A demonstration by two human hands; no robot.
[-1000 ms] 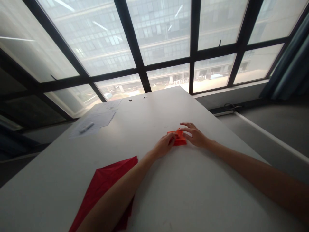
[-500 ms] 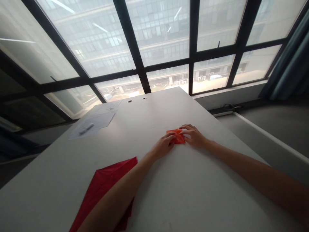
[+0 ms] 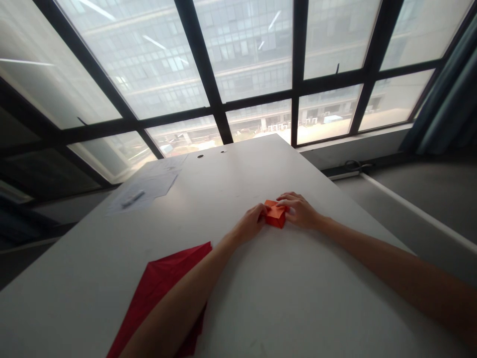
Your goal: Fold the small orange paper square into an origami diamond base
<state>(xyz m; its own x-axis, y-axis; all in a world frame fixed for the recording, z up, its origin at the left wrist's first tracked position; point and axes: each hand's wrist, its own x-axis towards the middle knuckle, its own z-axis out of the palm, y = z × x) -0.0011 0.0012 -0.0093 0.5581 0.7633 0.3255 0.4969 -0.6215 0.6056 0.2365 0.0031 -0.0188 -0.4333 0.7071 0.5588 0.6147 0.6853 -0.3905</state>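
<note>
A small piece of folded orange paper (image 3: 276, 218) stands on the white table between my hands, with a raised front side and creases on top. My left hand (image 3: 254, 221) pinches its left edge, fingers curled. On the other side my right hand (image 3: 298, 211) grips the right edge, its thumb and fingertips on the paper. The fingertips partly cover both ends of the paper. Beneath my left forearm lies a larger sheet of folded red paper (image 3: 164, 278), partly hidden by the arm.
The white table (image 3: 238, 174) reaches to a large dark-framed window (image 3: 257, 49). Printed sheets (image 3: 160, 184) lie at the far left with a marker-like white object (image 3: 133, 198) on them. Two small holes pierce the far tabletop. A blue curtain (image 3: 443, 109) hangs at the right.
The orange paper has gone from lying flat to a raised, box-like shape with a visible front side. My left hand's fingers have curled and drawn back slightly to its left edge.
</note>
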